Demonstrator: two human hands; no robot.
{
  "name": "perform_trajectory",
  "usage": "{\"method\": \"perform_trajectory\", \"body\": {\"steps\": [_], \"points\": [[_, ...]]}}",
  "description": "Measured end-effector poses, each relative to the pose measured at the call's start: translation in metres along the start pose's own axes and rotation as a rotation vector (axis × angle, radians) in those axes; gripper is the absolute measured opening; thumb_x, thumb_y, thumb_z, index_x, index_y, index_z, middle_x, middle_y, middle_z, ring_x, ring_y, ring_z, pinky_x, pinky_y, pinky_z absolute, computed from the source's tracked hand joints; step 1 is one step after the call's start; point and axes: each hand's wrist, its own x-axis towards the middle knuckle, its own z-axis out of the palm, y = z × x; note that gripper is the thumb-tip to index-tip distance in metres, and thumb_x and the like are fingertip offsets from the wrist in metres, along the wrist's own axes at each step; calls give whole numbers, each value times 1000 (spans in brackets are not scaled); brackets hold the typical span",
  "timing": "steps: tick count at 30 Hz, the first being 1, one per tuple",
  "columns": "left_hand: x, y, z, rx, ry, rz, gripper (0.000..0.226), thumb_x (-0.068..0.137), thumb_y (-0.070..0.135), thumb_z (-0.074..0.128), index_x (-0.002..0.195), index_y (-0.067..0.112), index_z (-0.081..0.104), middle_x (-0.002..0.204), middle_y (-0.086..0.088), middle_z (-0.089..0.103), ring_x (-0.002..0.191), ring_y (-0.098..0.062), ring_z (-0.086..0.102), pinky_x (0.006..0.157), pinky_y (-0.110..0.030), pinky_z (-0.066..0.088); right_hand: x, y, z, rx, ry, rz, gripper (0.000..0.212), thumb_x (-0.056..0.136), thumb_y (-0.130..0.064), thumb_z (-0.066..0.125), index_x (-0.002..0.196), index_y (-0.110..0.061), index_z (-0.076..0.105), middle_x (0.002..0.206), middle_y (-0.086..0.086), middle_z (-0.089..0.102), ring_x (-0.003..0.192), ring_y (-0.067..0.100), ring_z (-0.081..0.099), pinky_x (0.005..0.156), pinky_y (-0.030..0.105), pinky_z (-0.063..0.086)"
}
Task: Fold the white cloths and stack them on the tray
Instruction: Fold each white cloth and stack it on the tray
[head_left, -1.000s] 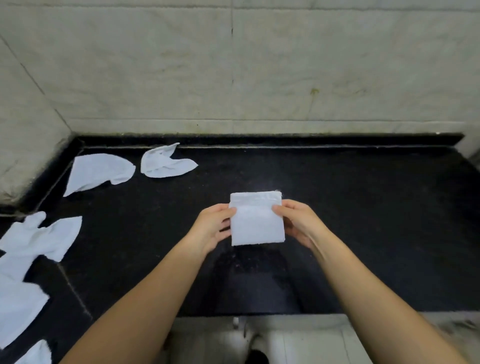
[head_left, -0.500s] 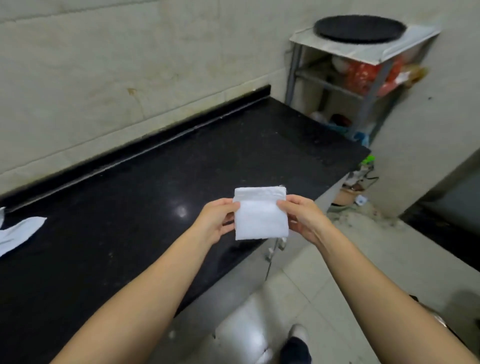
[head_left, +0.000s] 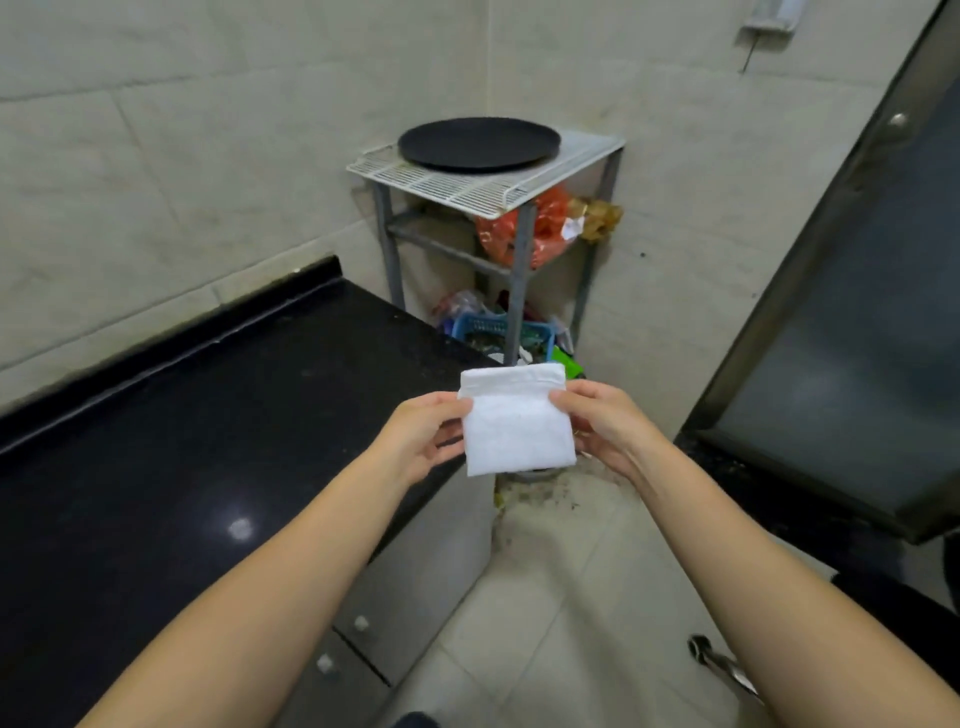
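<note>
holding a folded white cloth (head_left: 517, 422) in the air at the centre of the frame, the left hand (head_left: 420, 439) pinches its left edge between thumb and curled fingers, and the right hand (head_left: 602, 422) pinches its right edge the same way. the cloth is a neat, small rectangle with a folded band along its top, hanging past the right end of the black table (head_left: 182, 441) and above the pale tiled floor (head_left: 545, 597). the round black tray (head_left: 479, 144) sits in the upper middle of the frame on the white wire top of a metal rack (head_left: 519, 270), well apart from the cloth. an orange bag (head_left: 545, 234) lies on the rack's lower shelf.
</note>
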Motion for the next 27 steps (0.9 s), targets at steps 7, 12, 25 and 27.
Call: {"method": "perform_trajectory", "body": {"steps": [7,12,25,27], "points": [[85,79,51,51,-3,168,13,88,4,58,80,13,62,88,-5,68,83,-19,64,75,-34,54,103,-76,-32,18,-53,-97,11,92,-8,57,85,-14,64,72,0,66,63,10,61,51,20,52],[161,165,69,92,16,320,17,88,6,59,75,17,59,79,-1,65,72,-12,61,64,-25,55,203,-153,-25,9,-112,-211,13,91,-7,58,82,-16,62,59,-9,69,55,4,64,53,17,51],[340,316,121,83,153,392,5,87,6,60,85,10,63,98,-10,70,89,-20,67,76,-32,57,434,-317,-24,-298,-162,-314,12,89,-14,62,77,-18,64,80,1,67,72,16,63,58,28,49],[368,327,127,47,192,392,5,87,5,60,89,9,62,102,-11,69,91,-21,67,77,-33,57,475,-329,-20,-322,-199,-303,15,89,-13,62,75,-18,63,79,3,66,72,18,62,62,31,51]]}}
